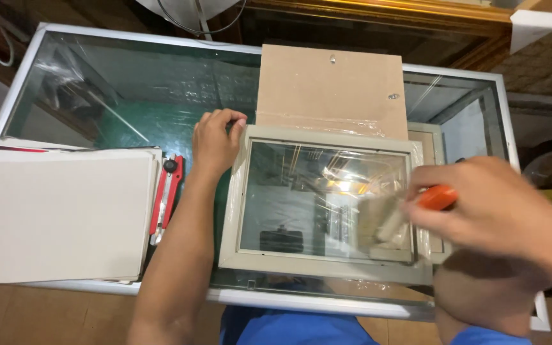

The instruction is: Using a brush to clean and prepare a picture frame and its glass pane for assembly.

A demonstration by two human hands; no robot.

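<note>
Left hand (215,139) is curled shut on the top left corner of the pale picture frame (324,204), pinning it to the glass-topped bench (129,89). Right hand (499,214) is wrapped around an orange-handled brush (410,207), bristles on the frame's glass just left of that hand, bit blurry. Frame looks light but that pane is fragile and slick, so I'd grab it by the rails. Brown backing board (333,86) sits just beyond the left hand's fingertips, red utility knife (166,195) beside the wrist.
</note>
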